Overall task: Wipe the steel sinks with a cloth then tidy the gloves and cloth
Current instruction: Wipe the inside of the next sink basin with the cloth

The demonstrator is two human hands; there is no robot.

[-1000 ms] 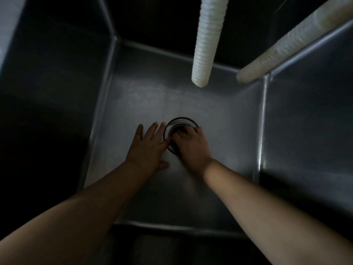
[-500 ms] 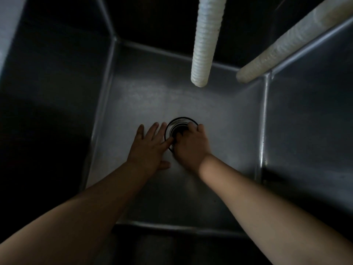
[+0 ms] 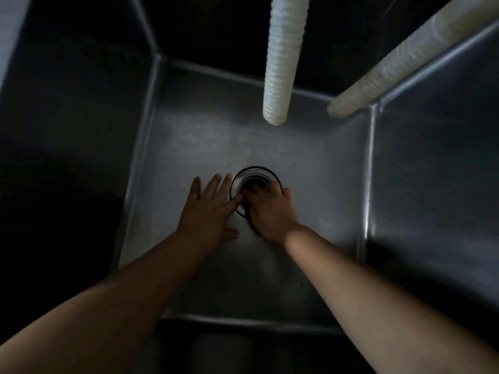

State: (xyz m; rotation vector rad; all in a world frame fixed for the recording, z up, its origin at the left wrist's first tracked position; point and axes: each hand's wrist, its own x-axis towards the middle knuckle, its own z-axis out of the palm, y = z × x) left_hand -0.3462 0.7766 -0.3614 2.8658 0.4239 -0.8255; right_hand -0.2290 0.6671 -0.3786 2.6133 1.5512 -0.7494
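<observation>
Both your bare arms reach down into the deep steel sink [image 3: 270,141], and your hands meet at the drain [image 3: 255,175] near the middle of its floor. Your left hand [image 3: 208,211] lies flat on the floor just left of the drain, fingers straight and spread, thumb out to the side; its forefinger reaches the drain's steel rim and touches your right hand. Your right hand [image 3: 272,211] covers the near half of the drain, fingers bent down into the dark opening. The light is too dim to tell whether those fingers grip anything in there or only press on it. No cloth or gloves can be made out in either hand.

Two white ribbed hoses hang over the sink. One hose [image 3: 283,60] drops from the far edge and ends above the floor, beyond the drain. The second hose [image 3: 399,58] slants in from the far right corner, its end by the seam where the right wall meets the back wall.
</observation>
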